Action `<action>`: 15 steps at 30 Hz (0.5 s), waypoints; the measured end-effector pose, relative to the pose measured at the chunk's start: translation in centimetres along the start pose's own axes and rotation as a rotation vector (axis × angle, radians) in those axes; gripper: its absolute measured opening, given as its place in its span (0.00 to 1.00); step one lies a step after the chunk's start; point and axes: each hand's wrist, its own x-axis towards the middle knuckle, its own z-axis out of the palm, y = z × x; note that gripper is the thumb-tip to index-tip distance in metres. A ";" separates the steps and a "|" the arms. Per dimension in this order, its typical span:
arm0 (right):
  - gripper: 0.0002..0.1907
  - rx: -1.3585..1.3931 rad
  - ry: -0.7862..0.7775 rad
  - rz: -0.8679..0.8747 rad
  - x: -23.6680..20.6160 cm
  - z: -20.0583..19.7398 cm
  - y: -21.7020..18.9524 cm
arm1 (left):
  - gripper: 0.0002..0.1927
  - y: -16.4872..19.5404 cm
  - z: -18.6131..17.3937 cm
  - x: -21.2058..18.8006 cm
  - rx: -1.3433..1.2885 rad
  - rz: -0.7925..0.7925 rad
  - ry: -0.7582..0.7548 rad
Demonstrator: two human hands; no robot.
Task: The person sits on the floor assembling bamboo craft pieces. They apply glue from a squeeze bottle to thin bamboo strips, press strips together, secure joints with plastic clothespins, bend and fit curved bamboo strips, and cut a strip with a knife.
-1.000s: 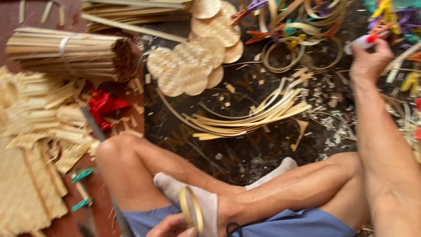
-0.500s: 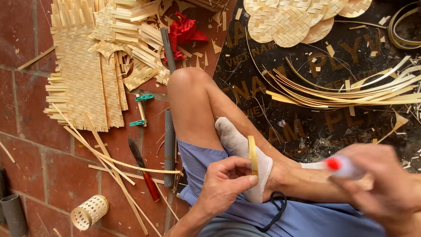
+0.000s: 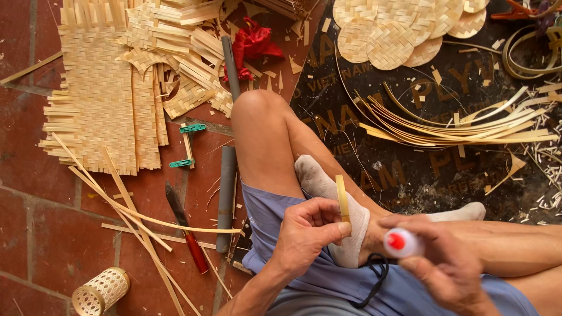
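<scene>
Currently my left hand (image 3: 307, 231) pinches a small bamboo strip ring (image 3: 342, 198) between thumb and fingers, closed on its lower edge, so the loop stands upright just above my socked foot (image 3: 336, 196). My right hand (image 3: 448, 263) is wrapped shut around a small white glue bottle with a red tip (image 3: 400, 242), the nozzle pointing towards the ring and close beside it, not touching as far as I can see.

Handling judgement: the ring looks very light, thin and springy. It should flex under pressure and could spring open or crack along the grain if squeezed hard. Best hold seems to be flat-on across the band, at the overlap if there is one; I cannot tell where the ends meet. The bottle looks like soft plastic, light, likely to give when pressed.

Surroundings: I sit cross-legged on a dark printed mat (image 3: 410, 169). Long curved bamboo strips (image 3: 462, 126) lie on it ahead, woven round discs (image 3: 404, 26) beyond them. On the red tile floor (image 3: 35, 193) to my left: a woven bamboo mat (image 3: 99, 99), two green clips (image 3: 187, 146), a red-handled knife (image 3: 186, 234), a grey tube (image 3: 225, 199), and a small woven cylinder basket (image 3: 100, 291).
</scene>
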 end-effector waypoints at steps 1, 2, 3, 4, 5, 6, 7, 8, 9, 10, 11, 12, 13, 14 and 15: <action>0.24 0.061 -0.011 0.007 -0.4 0.9 0.8 | 0.14 0.1 -0.1 0.0 -0.022 -0.007 0.001; 0.23 0.124 -0.019 0.017 -0.9 1.9 1.4 | 0.14 0.1 -0.2 0.0 -0.039 0.005 0.001; 0.23 0.190 -0.027 0.029 -1.3 2.6 1.9 | 0.13 0.1 -0.2 0.1 -0.055 0.015 0.004; 0.23 0.141 -0.029 0.004 -1.6 3.2 2.3 | 0.13 0.1 -0.3 0.0 -0.068 0.026 0.008; 0.23 0.092 -0.032 -0.026 -1.8 3.7 2.5 | 0.14 0.1 -0.3 0.0 -0.075 0.023 0.020; 0.24 0.043 -0.034 -0.056 -1.9 4.2 2.7 | 0.14 0.1 -0.4 0.0 -0.082 0.019 0.031; 0.24 0.044 0.001 -0.073 -2.0 4.7 2.6 | 0.14 0.1 -0.4 0.0 -0.090 0.012 0.041; 0.24 0.042 0.036 -0.093 -2.1 5.2 2.6 | 0.15 0.1 -0.3 -0.1 -0.097 0.014 0.032; 0.24 0.038 0.074 -0.115 -2.1 5.6 2.4 | 0.15 0.2 -0.3 -0.2 -0.102 0.018 0.018; 0.24 0.063 0.123 -0.129 -2.2 6.1 2.3 | 0.15 0.3 -0.2 -0.3 -0.109 0.019 0.005; 0.25 0.089 0.168 -0.144 -2.3 6.6 2.2 | 0.15 0.3 -0.1 -0.5 -0.105 0.022 -0.006; 0.25 0.118 0.207 -0.161 -2.5 7.0 2.2 | 0.14 0.5 0.0 -0.6 -0.100 0.030 -0.013; 0.25 0.139 0.238 -0.144 -2.6 7.3 2.2 | 0.14 0.7 0.1 -0.8 -0.096 0.035 -0.017; 0.25 0.160 0.273 -0.126 -2.8 7.6 2.4 | 0.15 0.8 0.2 -0.9 -0.092 0.024 -0.008; 0.25 0.181 0.306 -0.115 -3.0 7.8 2.6 | 0.15 1.0 0.3 -1.0 -0.086 0.018 -0.001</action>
